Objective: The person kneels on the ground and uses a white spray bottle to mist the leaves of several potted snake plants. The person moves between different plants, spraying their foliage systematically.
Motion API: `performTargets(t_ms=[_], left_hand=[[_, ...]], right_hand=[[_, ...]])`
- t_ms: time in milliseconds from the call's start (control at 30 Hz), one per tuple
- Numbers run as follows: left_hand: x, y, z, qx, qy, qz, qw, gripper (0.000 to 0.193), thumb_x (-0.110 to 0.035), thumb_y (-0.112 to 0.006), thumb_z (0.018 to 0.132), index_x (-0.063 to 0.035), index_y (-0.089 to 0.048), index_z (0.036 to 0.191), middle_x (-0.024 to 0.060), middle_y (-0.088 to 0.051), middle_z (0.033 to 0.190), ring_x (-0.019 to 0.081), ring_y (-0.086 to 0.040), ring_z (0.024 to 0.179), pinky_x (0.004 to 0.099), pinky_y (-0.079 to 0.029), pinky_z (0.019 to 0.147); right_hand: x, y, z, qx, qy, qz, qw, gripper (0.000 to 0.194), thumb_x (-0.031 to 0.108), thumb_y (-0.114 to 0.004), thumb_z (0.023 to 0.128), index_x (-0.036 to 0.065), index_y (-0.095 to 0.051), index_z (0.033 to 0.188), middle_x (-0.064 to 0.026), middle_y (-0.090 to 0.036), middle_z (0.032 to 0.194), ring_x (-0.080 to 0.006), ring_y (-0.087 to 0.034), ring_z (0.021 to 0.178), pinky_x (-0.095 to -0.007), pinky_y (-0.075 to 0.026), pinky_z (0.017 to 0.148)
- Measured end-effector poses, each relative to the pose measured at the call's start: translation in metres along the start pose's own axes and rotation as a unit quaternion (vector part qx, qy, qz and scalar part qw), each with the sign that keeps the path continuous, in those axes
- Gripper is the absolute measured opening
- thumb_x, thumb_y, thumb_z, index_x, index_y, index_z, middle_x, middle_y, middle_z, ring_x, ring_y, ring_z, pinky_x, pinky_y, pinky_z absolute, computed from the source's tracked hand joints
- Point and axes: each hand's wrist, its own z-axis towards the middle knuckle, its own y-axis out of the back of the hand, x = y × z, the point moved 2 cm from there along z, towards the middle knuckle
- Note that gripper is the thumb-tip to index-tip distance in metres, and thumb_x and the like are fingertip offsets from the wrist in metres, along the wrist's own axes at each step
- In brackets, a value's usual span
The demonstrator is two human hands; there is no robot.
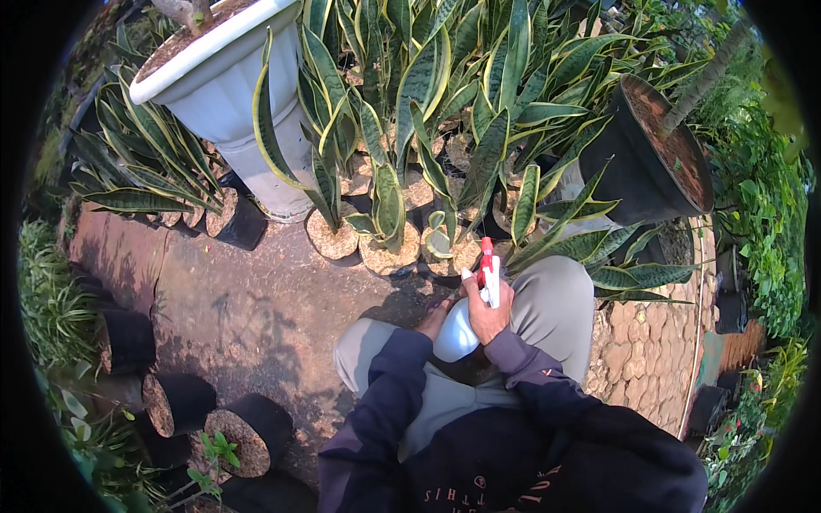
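Observation:
My right hand point(489, 313) is wrapped around the neck of a spray bottle point(454, 335) with a bluish-white body. Its red and white trigger head point(490, 276) points toward the plants in front of me. My left hand point(436, 319) is close against the left side of the bottle, its fingers partly hidden, so its grip cannot be made out. Just ahead stand snake plants in black grow bags filled with pale, coarse potting mix. The nearest grow bag point(449, 256) holds a short, curled snake plant leaf point(439, 242).
A large white pot point(237, 109) rises at the upper left, and a black pot point(641, 154) leans at the upper right. Several black grow bags point(247, 436) lie at the lower left. Paving stones point(635, 365) border the bare ground point(244, 320) on the right.

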Motion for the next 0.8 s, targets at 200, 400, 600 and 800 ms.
performTargets(t_ms=[200,400,600,800], left_hand=[[-0.024,-0.011,-0.02,0.014,0.036,0.016,0.999,0.057,-0.047,-0.028,0.104,-0.005,-0.053,0.133,0.014,-0.055,0.13,0.0222,-0.052,0.116,0.0347,-0.04,0.1],[-0.029,-0.016,-0.019,0.029,0.048,0.0,0.998,0.057,-0.048,-0.029,0.104,-0.006,-0.049,0.137,0.0131,-0.051,0.136,0.0219,-0.049,0.121,0.0342,-0.038,0.103],[-0.018,-0.013,-0.011,0.037,0.03,-0.015,0.999,0.057,-0.049,-0.03,0.103,-0.0072,-0.045,0.139,0.0117,-0.048,0.139,0.0212,-0.048,0.124,0.0341,-0.038,0.104],[-0.007,-0.008,-0.004,0.046,0.01,-0.027,0.999,0.058,-0.05,-0.031,0.103,-0.0083,-0.041,0.142,0.0103,-0.046,0.141,0.0206,-0.046,0.127,0.0341,-0.037,0.106]], right_hand=[[0.004,-0.007,0.004,-0.068,0.128,0.147,0.978,0.01,0.007,-0.066,0.086,0.0,-0.063,0.091,-0.007,-0.067,0.08,-0.0118,-0.059,0.072,-0.0286,-0.049,0.07],[-0.003,0.005,0.005,-0.01,0.034,-0.032,0.999,0.019,0.016,-0.071,0.084,0.001,-0.062,0.09,-0.0071,-0.063,0.071,-0.0157,-0.059,0.062,-0.0324,-0.048,0.063],[0.003,-0.004,0.005,-0.039,0.118,0.138,0.983,0.015,0.011,-0.069,0.085,-0.001,-0.062,0.09,-0.007,-0.065,0.076,-0.0125,-0.06,0.069,-0.0298,-0.048,0.064],[-0.004,0.002,0.005,-0.027,0.073,0.016,0.997,0.016,0.014,-0.07,0.083,0.001,-0.063,0.084,-0.0087,-0.061,0.069,-0.0197,-0.06,0.061,-0.0349,-0.048,0.063]])
